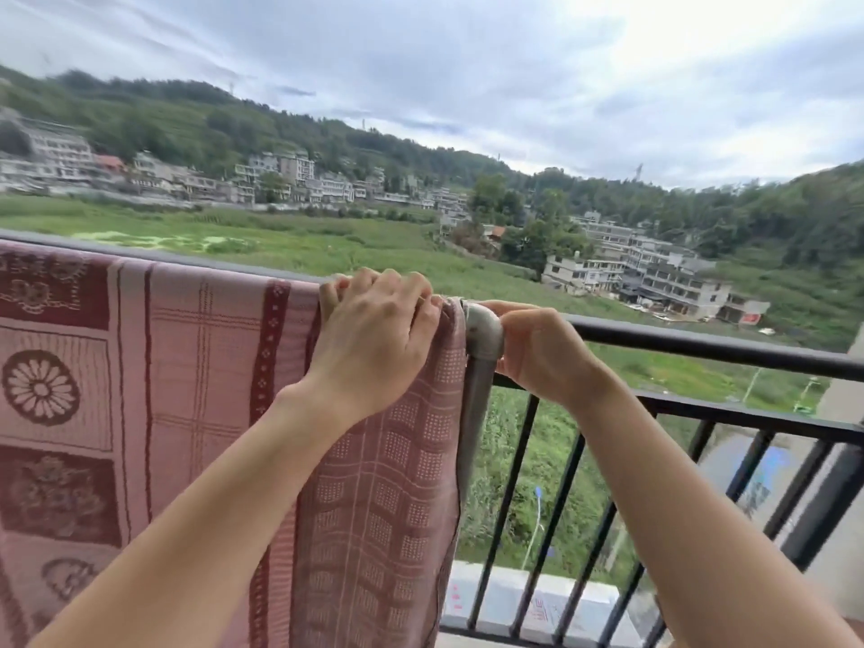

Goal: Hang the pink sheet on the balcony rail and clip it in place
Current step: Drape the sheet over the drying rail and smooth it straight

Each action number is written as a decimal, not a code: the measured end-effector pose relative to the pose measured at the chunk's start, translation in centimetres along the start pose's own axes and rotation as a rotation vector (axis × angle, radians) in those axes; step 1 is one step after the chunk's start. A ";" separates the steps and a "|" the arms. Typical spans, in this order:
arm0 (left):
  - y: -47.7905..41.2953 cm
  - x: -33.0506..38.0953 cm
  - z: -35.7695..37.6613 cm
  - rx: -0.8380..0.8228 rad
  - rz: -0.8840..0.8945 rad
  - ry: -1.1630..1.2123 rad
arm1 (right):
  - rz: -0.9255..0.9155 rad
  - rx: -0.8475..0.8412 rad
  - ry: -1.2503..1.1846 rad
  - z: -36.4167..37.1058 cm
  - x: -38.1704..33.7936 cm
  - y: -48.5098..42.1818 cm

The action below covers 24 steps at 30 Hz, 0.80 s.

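Already my pink patterned sheet [187,367] hangs unclipped along the black metal balcony rail [701,346]; left hand [374,329] clutches its top edge, right hand [537,348] wraps the grey pipe elbow [484,334]. If I release early, wind could drag it off.

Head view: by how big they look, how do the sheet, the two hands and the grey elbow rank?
1. Sheet, by far the largest.
2. Left hand and right hand: alike, so unranked.
3. Grey elbow, smallest, partly covered by the right hand.

Left grip [374,329] holds pink sheet [177,367]; right grip [542,353] holds pipe [484,336].
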<state>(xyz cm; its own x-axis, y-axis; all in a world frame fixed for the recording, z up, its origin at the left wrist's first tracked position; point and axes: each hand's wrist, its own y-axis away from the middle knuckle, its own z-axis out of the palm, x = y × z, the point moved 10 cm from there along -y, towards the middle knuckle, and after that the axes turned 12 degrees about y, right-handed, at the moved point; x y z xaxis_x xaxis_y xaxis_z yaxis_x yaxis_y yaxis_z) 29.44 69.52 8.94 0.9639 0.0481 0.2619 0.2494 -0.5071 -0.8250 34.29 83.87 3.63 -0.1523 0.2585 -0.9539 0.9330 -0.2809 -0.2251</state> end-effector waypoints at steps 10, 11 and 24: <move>3.5 2.6 0.0 0.129 -0.257 0.049 | -0.058 -0.368 -0.004 1.9 0.6 -1.9; 3.3 2.8 -0.2 0.144 -0.266 0.046 | -0.058 -0.373 -0.016 2.1 0.6 -2.0; 3.8 5.2 0.0 0.114 -0.577 0.025 | -0.085 -0.290 -0.326 3.1 -3.3 -1.7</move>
<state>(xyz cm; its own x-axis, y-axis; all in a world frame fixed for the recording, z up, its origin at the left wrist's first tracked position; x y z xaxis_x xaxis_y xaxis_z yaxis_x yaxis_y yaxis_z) 35.40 67.83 7.13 0.6669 0.2683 0.6952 0.7431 -0.3087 -0.5937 32.21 80.62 6.52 -0.2835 -0.0485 -0.9577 0.9586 0.0116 -0.2844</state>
